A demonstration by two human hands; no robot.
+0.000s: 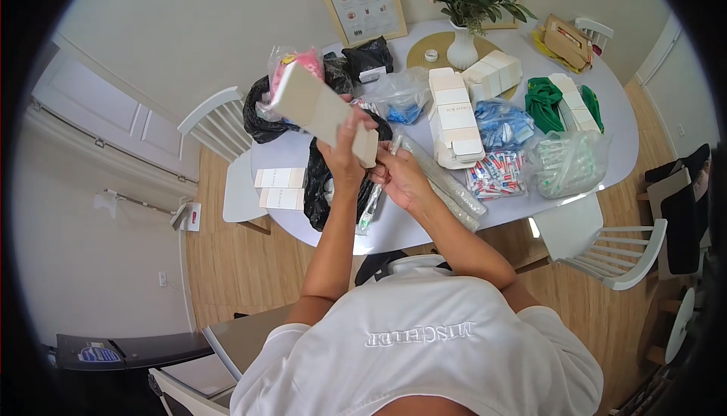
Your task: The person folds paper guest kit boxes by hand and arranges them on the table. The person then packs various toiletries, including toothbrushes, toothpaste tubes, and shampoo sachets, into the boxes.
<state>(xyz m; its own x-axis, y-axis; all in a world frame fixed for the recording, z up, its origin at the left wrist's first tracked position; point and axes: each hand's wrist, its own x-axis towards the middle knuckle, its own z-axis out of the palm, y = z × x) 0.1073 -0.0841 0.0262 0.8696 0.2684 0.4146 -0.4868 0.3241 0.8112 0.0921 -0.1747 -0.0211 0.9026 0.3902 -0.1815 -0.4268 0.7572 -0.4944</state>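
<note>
Where the table [622,124] curves round at its left edge, two pale boxes [281,189] lie side by side, printed faces up. Beyond them, toward the far left edge: one pink bundle in clear plastic [307,60], set among dark bags. Next, near the left part of the near edge: one black plastic bag [318,189], crumpled, partly under the forearm.

Principal item: one long white box [312,107], held up above the left half of the table, tilted. Long axis slants from the far left edge toward the middle of the near edge; the end closer to the body points at the right hand.

Left hand [347,152]: nearer of the two, wrapped about the box toward that same end, fingers closed over its side; slight blur.

Below the hands, toward the near edge: one packaged toothbrush [369,210], lengthwise to the body.

Right hand [407,179]: just beside the box's near end, on its right; fingers curled, tips drawn together. Whether they pinch a flap or only meet the cardboard, cannot tell.

Right of this hand: clear plastic sleeves [443,181], slanting to the near edge; one open white box [456,117], mid-table; small toothpaste tubes [496,175], heaped; one clear bag of green-and-white items [568,164], by the right part of the near edge.
</note>
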